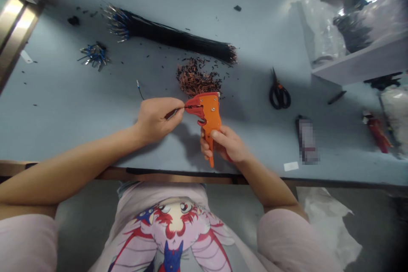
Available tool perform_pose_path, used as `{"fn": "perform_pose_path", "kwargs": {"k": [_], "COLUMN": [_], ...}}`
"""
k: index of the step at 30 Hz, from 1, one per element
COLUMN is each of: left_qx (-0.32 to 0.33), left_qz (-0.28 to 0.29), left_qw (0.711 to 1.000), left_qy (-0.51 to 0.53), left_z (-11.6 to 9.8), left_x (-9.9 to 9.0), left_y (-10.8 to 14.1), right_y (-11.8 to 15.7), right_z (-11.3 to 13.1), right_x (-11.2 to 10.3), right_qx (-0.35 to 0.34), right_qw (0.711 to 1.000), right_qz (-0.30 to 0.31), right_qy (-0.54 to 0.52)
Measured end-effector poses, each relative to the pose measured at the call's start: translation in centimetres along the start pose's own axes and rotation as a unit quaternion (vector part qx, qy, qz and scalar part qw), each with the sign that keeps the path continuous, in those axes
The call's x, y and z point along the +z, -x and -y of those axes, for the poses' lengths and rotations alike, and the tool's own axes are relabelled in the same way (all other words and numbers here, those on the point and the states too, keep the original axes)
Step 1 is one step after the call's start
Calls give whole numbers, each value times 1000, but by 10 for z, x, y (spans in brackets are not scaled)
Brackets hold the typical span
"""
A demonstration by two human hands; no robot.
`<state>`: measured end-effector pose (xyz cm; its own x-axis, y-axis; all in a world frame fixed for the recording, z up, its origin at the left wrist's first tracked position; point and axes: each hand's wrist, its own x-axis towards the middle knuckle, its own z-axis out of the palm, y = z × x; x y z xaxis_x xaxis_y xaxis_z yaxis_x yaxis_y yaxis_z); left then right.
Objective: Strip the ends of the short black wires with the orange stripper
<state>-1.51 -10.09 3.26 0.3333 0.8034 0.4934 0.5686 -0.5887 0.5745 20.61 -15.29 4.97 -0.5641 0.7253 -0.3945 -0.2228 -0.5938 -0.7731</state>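
My right hand is wrapped round the handles of an orange and red wire stripper, whose red jaws point left. Pinched in my left hand is a thin black wire; its end with a blue sleeve and metal terminal sticks out behind the hand. The wire's other end reaches into the stripper's jaws. Just beyond the tool lies a pile of copper and black wire scraps. Farther back a long bundle of black wires rests on the table, terminals at the left and bare copper ends at the right.
A small heap of blue-sleeved terminals lies at the left. On the right are black-handled scissors, a blurred-out phone-like object, a black pen and a red-handled tool. Plastic bags stand at the back right.
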Motion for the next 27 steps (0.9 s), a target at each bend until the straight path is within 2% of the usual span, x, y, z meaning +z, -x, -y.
{"fn": "perform_pose_path", "kwargs": {"k": [4,9,11,14,16,19,21,24,27], "left_qx": [0,-27,-44,-52,-41,-11,19,64,19], "left_qz": [6,3,-6,-29,-47,-53,-38,-31,-69], "left_qw": [1000,1000,999,998,998,997,996,992,992], "left_qy": [-10,1,-1,-15,-32,-61,-76,-100,-101], "left_z": [2,2,3,7,10,14,14,16,20], "left_x": [3,1,0,-3,-5,-9,-10,-11,-12], "left_y": [1,-3,-5,-7,-9,-10,-10,-10,-12], "right_y": [-3,-8,-6,1,6,9,9,5,2], "right_z": [-5,-7,-3,7,13,17,17,15,15], "right_x": [1,-7,-12,-16,-16,-12,-10,-11,-14], "right_qx": [7,-22,-25,-40,-68,-119,-138,-135,-136], "right_qw": [1000,999,999,994,982,956,952,966,966], "right_qz": [-5,26,42,57,41,-29,-75,-97,-127], "right_qy": [-21,-39,-11,88,174,266,264,198,181]}}
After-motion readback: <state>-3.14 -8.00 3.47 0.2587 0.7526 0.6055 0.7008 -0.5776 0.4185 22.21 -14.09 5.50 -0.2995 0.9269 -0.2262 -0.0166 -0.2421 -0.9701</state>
